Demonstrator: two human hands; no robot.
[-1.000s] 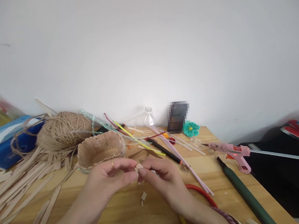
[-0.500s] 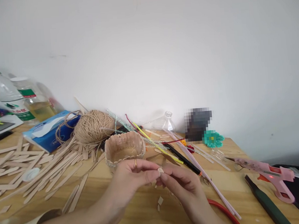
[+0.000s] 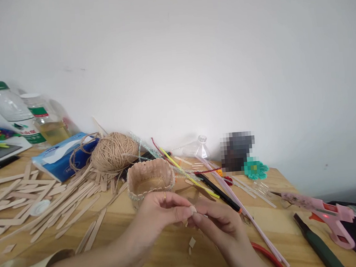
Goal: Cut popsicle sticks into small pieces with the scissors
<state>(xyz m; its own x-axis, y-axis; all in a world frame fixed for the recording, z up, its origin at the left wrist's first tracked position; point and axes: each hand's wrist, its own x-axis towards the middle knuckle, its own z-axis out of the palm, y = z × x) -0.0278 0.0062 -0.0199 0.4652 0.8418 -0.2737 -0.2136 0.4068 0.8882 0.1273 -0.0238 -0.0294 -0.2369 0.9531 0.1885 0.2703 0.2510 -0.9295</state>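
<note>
Both hands meet over the table in front of a small basket (image 3: 151, 185) walled with upright wooden pieces. Between the fingertips is a small pale wooden piece (image 3: 193, 209), mostly covered by fingers and thumbs. My left hand (image 3: 164, 212), with a ring on one finger, pinches it from the left. From the right, the thumb and forefinger of my right hand (image 3: 224, 224) are closed on the same piece. Just below them, small cut wooden bits (image 3: 192, 242) lie on the tabletop. A red curved handle (image 3: 267, 256) shows partly beside my right wrist.
Craft sticks (image 3: 67, 212) cover the left side, with a twine ball (image 3: 114, 151) and a tissue pack (image 3: 64, 159) behind. A pink glue gun (image 3: 326, 216) with a lit red light and a dark green-handled tool (image 3: 319, 241) lie right. Pipe cleaners (image 3: 242, 210) cross the middle.
The view has shifted slightly, so the whole scene sits a little lower and further right. My fingers have closed more over the small wooden piece, hiding more of it.
</note>
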